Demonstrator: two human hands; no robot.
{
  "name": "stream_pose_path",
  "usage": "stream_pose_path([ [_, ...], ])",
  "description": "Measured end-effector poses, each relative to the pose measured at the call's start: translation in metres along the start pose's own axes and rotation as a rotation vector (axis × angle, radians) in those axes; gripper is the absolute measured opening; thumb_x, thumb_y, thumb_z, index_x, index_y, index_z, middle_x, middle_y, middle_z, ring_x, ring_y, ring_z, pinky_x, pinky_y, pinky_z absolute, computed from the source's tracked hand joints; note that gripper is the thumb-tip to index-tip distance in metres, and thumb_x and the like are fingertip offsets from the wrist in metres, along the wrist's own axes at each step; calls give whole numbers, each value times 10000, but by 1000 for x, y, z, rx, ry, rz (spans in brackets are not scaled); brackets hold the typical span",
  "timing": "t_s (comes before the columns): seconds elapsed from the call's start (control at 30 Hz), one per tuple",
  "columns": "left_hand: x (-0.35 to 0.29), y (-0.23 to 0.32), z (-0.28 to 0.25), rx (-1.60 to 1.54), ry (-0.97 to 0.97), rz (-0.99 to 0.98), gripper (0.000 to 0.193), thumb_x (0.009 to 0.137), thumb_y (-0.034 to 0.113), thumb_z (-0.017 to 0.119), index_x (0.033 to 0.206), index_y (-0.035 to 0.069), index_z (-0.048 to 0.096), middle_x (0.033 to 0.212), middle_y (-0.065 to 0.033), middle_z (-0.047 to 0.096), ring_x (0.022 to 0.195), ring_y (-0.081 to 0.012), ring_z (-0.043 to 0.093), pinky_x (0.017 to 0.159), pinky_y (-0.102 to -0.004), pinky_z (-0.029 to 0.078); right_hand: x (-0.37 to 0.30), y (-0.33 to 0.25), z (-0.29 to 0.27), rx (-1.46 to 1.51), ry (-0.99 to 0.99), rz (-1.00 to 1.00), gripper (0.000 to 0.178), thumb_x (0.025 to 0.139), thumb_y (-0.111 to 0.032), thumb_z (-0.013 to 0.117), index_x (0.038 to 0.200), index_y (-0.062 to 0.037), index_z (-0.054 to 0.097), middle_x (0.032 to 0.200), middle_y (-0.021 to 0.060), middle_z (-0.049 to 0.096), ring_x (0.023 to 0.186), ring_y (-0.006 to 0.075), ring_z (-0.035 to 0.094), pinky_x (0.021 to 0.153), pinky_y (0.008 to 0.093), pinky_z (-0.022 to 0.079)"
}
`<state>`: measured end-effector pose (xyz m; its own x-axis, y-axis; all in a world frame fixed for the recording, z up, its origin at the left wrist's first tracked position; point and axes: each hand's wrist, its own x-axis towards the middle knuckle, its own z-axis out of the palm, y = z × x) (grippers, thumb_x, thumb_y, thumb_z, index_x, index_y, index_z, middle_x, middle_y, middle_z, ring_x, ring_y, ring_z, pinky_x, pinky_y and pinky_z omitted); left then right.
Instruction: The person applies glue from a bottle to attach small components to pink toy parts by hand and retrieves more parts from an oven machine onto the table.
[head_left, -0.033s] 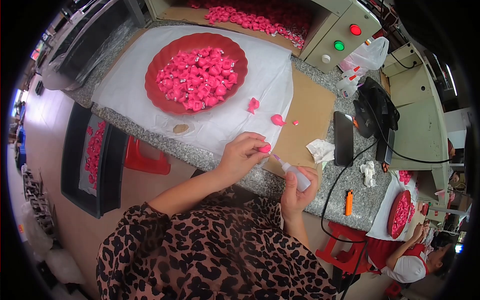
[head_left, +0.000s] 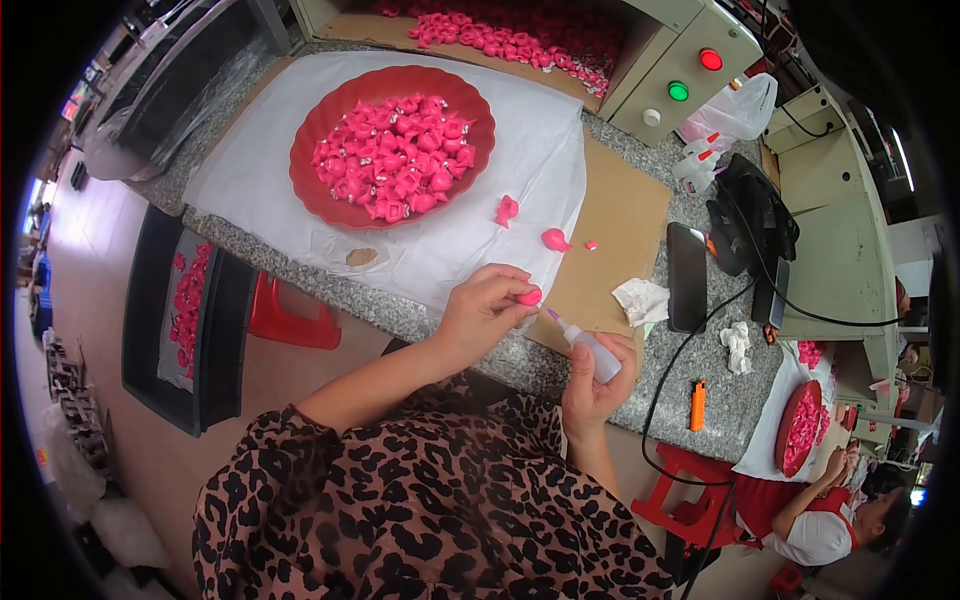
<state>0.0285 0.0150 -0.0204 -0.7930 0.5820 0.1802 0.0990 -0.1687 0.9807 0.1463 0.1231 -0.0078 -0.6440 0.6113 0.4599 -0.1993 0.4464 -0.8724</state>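
My left hand (head_left: 482,315) pinches a small pink plastic piece (head_left: 530,296) between thumb and fingertips, over the near edge of the white sheet. Wrapped in my right hand (head_left: 600,385) is a translucent glue bottle (head_left: 600,358). Its thin purple tip points up and left toward the pink piece, a short gap away. Beyond my hands lie two loose pink pieces, one rounded (head_left: 556,240) and one odd-shaped (head_left: 507,211), with a tiny pink bit (head_left: 591,245) beside them. A red scalloped bowl (head_left: 312,190) at the back left holds a heap of such pink parts.
A beige machine (head_left: 640,95) with lit buttons stands behind, pink parts in its opening. On the right are a crumpled tissue (head_left: 641,301), a dark phone (head_left: 687,277), a black cable (head_left: 672,400) and an orange lighter (head_left: 698,405). A grey crate (head_left: 222,340) sits left; a co-worker (head_left: 815,525) sits right.
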Motion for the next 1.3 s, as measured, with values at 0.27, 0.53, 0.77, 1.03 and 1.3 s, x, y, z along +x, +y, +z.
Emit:
stream_pose_path([
  [0.27, 1, 3, -1, 17, -21, -12, 165, 728, -25, 592, 891, -13, 568, 981, -96, 498, 836, -144, 562, 721, -242, 516, 2, -1, 0, 23, 19, 21, 216, 756, -20, 583, 926, 15, 455, 865, 124, 480, 748, 166, 475, 653, 240, 402],
  [0.53, 0, 2, -1, 22, -18, 1, 162, 728, -17, 595, 888, -11, 569, 978, -97, 499, 832, -144, 563, 715, -243, 517, 3, 0, -1, 0, 15, 9, 220, 748, -25, 594, 920, 14, 462, 863, 128, 480, 746, 176, 474, 650, 245, 400],
  [0.77, 0, 2, -1, 44, -9, 28, 158, 730, -17, 593, 886, -4, 571, 982, -98, 499, 823, -141, 563, 705, -238, 517, 0, -1, 0, -8, -3, 11, 219, 746, -21, 594, 918, 13, 464, 867, 127, 478, 744, 172, 474, 651, 242, 399],
  [1.03, 1, 1, -4, 95, -52, 48, 161, 749, 2, 578, 909, 8, 566, 955, -91, 506, 746, -131, 552, 644, -231, 493, 5, -2, 0, 40, 43, 20, 169, 801, -84, 544, 903, 10, 448, 880, 85, 462, 690, 122, 489, 576, 212, 441],
  [1.3, 19, 18, -25, -295, -509, -419, 229, 871, 105, 428, 1069, 3, 481, 897, -59, 506, 770, -90, 501, 655, -221, 437, 31, -13, -13, 510, 118, 412, 154, 776, -64, 558, 883, 5, 471, 882, 59, 471, 679, 123, 511, 561, 217, 450],
])
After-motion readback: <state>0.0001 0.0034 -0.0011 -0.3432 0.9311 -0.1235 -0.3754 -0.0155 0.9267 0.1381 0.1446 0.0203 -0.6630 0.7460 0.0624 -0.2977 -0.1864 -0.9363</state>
